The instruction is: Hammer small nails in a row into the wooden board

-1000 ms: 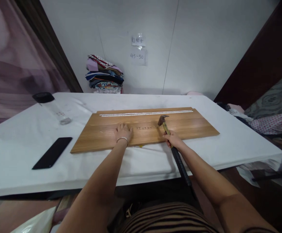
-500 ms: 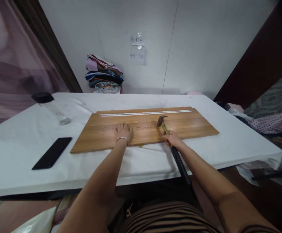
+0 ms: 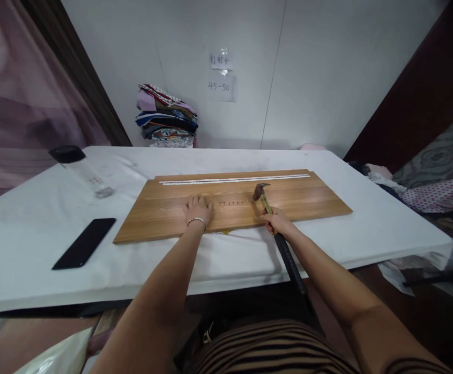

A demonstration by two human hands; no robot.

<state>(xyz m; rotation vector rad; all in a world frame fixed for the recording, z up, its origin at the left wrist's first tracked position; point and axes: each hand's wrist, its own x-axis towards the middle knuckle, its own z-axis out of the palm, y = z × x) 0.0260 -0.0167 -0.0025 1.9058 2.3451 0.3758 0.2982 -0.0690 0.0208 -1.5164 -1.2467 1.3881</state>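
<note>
A wooden board point(image 3: 164, 215) lies flat on the table, with a row of several small nails point(image 3: 232, 203) along its middle. My left hand point(image 3: 198, 210) rests flat on the board, fingers spread, just left of the nails. My right hand point(image 3: 278, 221) is wrapped round the handle of a claw hammer point(image 3: 286, 254). The hammer's rusty head is over the right end of the nail row, and its black grip extends back toward me. Whether the head touches a nail, I cannot tell. Two white strips point(image 3: 234, 181) run along the board's far side.
A black phone-like slab point(image 3: 84, 244) lies left of the board on the white-covered table point(image 3: 390, 228). Behind it a clear bottle with a black lid point(image 3: 88, 174) lies on its side. Folded cloths point(image 3: 168, 117) are stacked against the wall, beneath paper notes point(image 3: 221, 85).
The whole scene sits slightly higher in the picture. Both hands and the hammer hold nearly the same place over the board.
</note>
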